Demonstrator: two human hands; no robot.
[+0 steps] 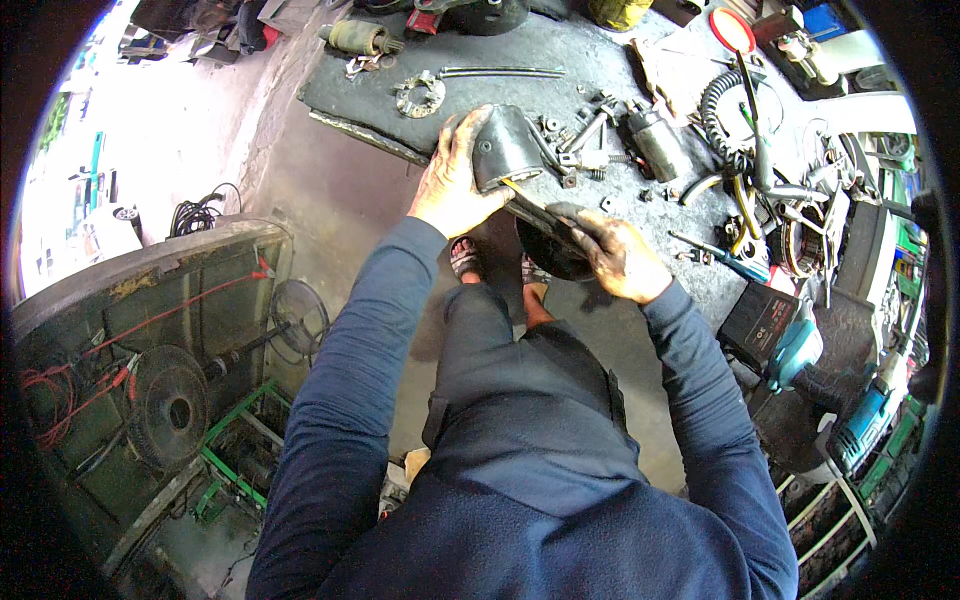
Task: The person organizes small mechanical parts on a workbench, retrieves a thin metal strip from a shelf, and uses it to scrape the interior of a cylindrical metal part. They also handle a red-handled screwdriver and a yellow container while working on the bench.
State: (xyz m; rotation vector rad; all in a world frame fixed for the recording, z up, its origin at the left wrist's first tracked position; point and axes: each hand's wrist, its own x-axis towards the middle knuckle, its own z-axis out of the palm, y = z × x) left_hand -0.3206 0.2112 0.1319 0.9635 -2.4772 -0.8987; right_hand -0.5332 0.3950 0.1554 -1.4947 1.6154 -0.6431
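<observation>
Currently L hand (453,175) clamped on black cyl. motor housing (503,150) at workbench (590,70) edge; R hand (622,258) grips slim dark tool (540,213), tip by housing's rim. Tool cd slip & jab L thumb (494,202) if grimy fingers (588,228) lose hold.

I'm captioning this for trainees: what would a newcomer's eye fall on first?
Probably the dark cylinder in the left hand, upper centre, with a slim tool in the right hand near its lower end. Then the red-rimmed disc, upper right, and the teal power tool, right.
</observation>
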